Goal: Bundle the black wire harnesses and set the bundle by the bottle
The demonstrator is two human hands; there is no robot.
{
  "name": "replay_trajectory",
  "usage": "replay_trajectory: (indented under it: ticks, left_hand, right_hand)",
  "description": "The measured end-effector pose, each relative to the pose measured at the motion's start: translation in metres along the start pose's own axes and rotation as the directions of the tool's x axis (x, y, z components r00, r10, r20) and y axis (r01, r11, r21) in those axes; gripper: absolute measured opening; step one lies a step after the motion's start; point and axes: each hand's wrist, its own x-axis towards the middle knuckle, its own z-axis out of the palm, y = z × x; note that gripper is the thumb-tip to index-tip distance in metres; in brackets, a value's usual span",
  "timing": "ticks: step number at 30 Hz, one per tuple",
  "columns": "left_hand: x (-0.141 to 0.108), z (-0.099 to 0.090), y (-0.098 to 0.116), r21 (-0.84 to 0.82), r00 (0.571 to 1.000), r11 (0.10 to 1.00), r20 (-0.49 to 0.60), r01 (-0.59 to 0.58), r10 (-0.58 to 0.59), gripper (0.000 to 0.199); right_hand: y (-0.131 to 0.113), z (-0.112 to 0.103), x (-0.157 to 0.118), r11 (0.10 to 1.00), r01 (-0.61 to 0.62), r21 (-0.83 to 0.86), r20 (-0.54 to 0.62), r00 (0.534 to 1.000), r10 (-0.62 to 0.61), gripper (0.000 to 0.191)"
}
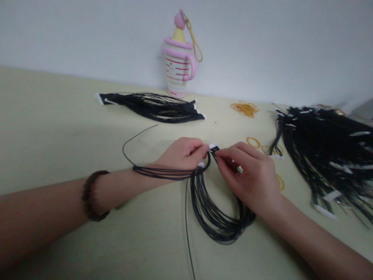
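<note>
My left hand (180, 154) pinches a small white connector (213, 147) between thumb and fingers. A bundle of thin black wires (217, 216) runs from that connector in a loop down onto the table, and some strands pass across my left wrist. My right hand (249, 177) is close beside the connector, its fingertips gripping the black wires just below it. Small metal terminals (239, 169) show between my right fingers. A dark bead bracelet (93, 195) circles my left forearm.
A flat bundle of black wires with white connectors (151, 107) lies at the back of the pale green table (52, 116). A larger heap of such wires (329, 155) fills the right side. Yellow rubber bands (244, 109) are scattered nearby. A pink-and-white striped cup-shaped toy (177, 66) stands by the wall.
</note>
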Motion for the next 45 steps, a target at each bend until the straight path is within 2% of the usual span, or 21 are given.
replay_trajectory:
  ticks: [4,14,23,31,45]
  left_hand:
    - [0.0,0.001,0.0,0.0,1.0,1.0,0.006,-0.011,0.011,0.033]
    - [-0.001,0.001,0.002,-0.035,1.0,0.999,0.007,-0.003,0.004,0.032]
    - [-0.002,0.003,-0.002,-0.037,0.999,0.998,0.014,-0.041,0.041,0.031]
    - [-0.001,0.001,-0.002,0.027,0.995,0.997,0.072,-0.074,0.072,0.032]
    - [-0.002,0.002,-0.001,0.05,0.994,0.995,0.068,-0.085,0.081,0.032]
  right_hand:
    - [0.001,0.002,-0.001,0.999,-0.025,-0.025,0.005,1.0,0.025,0.009]
    - [0.002,0.004,-0.003,0.983,-0.133,0.126,0.001,0.991,0.134,0.009]
    - [-0.001,0.005,-0.004,0.988,-0.07,0.141,0.039,0.997,0.065,0.01]
    - [-0.002,0.01,-0.005,0.992,-0.088,0.092,0.026,0.996,0.085,0.012]
    - [-0.001,0.016,-0.009,0.994,-0.067,0.083,-0.004,0.998,0.067,0.019]
